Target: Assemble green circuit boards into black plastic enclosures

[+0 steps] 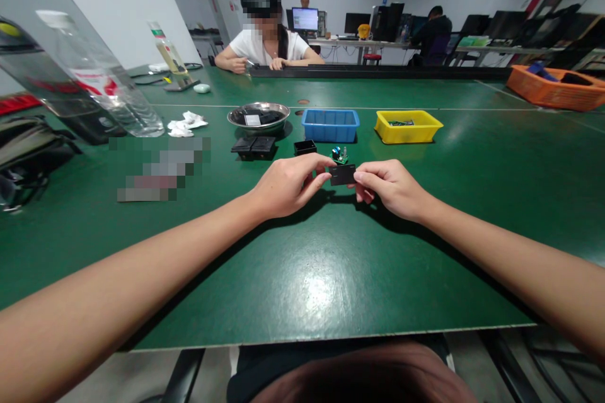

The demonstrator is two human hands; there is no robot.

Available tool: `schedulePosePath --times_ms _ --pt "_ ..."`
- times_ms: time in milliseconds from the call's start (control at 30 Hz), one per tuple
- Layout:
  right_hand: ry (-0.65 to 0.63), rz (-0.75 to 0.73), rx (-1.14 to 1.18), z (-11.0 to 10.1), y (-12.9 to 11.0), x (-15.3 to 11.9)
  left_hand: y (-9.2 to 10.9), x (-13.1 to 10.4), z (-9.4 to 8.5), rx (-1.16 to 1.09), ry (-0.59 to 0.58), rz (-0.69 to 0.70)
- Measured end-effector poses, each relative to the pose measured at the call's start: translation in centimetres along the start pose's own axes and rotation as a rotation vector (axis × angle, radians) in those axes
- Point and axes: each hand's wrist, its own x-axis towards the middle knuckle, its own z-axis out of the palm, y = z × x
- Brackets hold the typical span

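Observation:
Between my two hands is a small flat black plastic cover point(343, 175). My left hand point(293, 184) pinches its left end between thumb and fingers. The fingers of my right hand point(391, 185) are closed on its right end. Just behind the cover shows a small green circuit board point(341, 158) with upright parts; whether it touches the cover, I cannot tell. A small black open box point(305, 147) stands beyond my left hand, partly hidden by it. Left of that lie several black plastic cases point(254, 147) side by side.
Behind stand a metal bowl point(231, 118) of black parts, a blue bin point(329, 137) and a yellow bin point(407, 137) with small parts. Water bottle point(111, 85) and crumpled tissue point(185, 126) are left; an orange basket point(551, 93) is far right. A person point(265, 44) sits opposite.

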Motion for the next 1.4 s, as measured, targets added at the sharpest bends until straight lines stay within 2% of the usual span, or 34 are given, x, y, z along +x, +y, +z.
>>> schedulePosePath --times_ms 633,1200,1400 --pt "0.016 0.035 0.074 0.13 0.16 0.09 -0.30 -0.13 -0.10 0.037 -0.013 0.037" --pt "-0.068 0.045 0.060 -0.06 0.23 -0.05 -0.43 -0.16 0.03 0.126 -0.044 0.040" --pt "-0.073 0.038 0.064 0.15 0.06 -0.09 -0.33 -0.14 0.17 0.115 -0.005 0.013"
